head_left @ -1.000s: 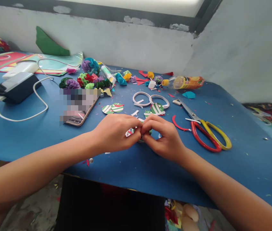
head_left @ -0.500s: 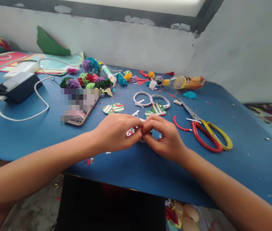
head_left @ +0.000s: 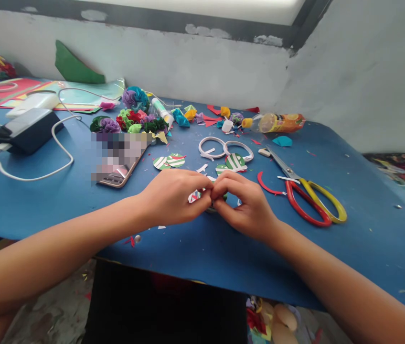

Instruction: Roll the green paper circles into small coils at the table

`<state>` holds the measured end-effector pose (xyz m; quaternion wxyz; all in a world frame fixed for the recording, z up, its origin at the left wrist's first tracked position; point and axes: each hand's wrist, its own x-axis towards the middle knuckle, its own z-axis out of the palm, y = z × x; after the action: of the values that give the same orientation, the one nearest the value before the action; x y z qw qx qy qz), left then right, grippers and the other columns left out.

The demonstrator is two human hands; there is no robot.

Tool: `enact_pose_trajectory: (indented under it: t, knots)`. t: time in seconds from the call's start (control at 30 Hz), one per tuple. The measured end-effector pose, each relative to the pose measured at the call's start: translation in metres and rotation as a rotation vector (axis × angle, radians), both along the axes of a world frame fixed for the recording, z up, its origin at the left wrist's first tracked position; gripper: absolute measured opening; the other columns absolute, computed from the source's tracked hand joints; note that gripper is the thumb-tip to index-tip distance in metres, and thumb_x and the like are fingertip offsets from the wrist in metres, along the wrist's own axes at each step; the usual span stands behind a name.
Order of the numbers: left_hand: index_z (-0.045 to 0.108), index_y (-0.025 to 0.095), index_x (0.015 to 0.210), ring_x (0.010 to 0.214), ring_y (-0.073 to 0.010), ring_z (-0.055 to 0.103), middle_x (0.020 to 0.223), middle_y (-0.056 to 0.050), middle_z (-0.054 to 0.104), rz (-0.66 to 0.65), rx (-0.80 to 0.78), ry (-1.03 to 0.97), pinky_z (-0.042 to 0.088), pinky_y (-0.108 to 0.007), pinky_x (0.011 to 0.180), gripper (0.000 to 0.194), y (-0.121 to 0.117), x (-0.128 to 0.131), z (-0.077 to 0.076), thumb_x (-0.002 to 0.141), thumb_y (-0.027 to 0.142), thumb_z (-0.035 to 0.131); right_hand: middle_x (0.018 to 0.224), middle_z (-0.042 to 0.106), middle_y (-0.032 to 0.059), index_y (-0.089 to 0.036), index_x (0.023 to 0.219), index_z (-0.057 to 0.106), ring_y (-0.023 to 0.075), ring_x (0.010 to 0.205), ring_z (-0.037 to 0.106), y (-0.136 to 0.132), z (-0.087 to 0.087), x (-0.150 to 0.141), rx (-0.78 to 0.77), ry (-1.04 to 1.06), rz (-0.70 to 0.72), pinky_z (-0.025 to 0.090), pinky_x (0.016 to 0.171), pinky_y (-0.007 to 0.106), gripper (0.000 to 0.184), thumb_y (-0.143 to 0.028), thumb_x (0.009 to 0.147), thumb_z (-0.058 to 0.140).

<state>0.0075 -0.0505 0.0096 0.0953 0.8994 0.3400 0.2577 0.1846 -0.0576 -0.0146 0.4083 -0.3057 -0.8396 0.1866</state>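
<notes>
Paper (head_left: 193,196) is what I've got centre-feed, a red, white and green scrap showing between thumb and forefinger of the left hand (head_left: 174,196), low over the blue table (head_left: 177,260). Right hand (head_left: 243,203) sits opposite, both pinched tight, tips meeting; whatever lies between those tips is covered, so I can't tell what they grip. Here's my worry: from up here that spot is blind, and an uneven pull could crease or tear anything so thin. Just beyond, green-and-white striped discs (head_left: 236,161) lie loose near white slips (head_left: 201,168); a dropped knuckle could scatter them or drag a slip in. Behind those, narrow white tape rolls (head_left: 212,138), sitting side by side. Scissors (head_left: 288,171) over on the right, blades pointing away, and a wide swing could catch the handles. Near the front edge, a small silvery bead (head_left: 137,239) could roll off if brushed.
</notes>
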Motion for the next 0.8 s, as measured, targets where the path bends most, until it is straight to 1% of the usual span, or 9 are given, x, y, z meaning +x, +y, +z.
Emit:
enact_pose_trajectory:
  t: [0.3, 0.57, 0.8]
  knots:
    - [0.063, 0.017, 0.078, 0.067, -0.0081, 0.060, 0.076, 0.002, 0.066, 0.003, -0.031, 0.023, 0.043, -0.018, 0.063, 0.020, -0.0019, -0.0001, 0.0019, 0.078, 0.023, 0.044, 0.071, 0.049, -0.0019, -0.016, 0.069, 0.051, 0.0035, 0.062, 0.048, 0.0004, -0.0009, -0.0004, 0.003, -0.002, 0.004, 0.042, 0.059, 0.017, 0.010, -0.006, 0.071, 0.052]
    - [0.064, 0.017, 0.078, 0.070, -0.0099, 0.061, 0.076, 0.001, 0.066, 0.006, -0.048, 0.029, 0.044, -0.019, 0.065, 0.020, -0.0024, 0.0005, 0.0019, 0.078, 0.023, 0.044, 0.070, 0.049, -0.0017, -0.016, 0.068, 0.050, 0.0035, 0.062, 0.048, -0.0008, -0.0002, 0.0004, 0.001, -0.007, 0.008, 0.042, 0.059, 0.016, 0.011, -0.004, 0.070, 0.051]
    - [0.063, 0.018, 0.078, 0.070, -0.0099, 0.062, 0.076, 0.002, 0.066, -0.003, -0.011, 0.047, 0.043, -0.019, 0.064, 0.020, -0.0022, 0.0001, 0.0014, 0.078, 0.023, 0.044, 0.071, 0.048, -0.0017, -0.015, 0.070, 0.051, 0.0028, 0.062, 0.048, -0.0009, 0.0001, 0.0000, -0.008, -0.005, 0.024, 0.042, 0.058, 0.015, 0.012, -0.004, 0.070, 0.051]
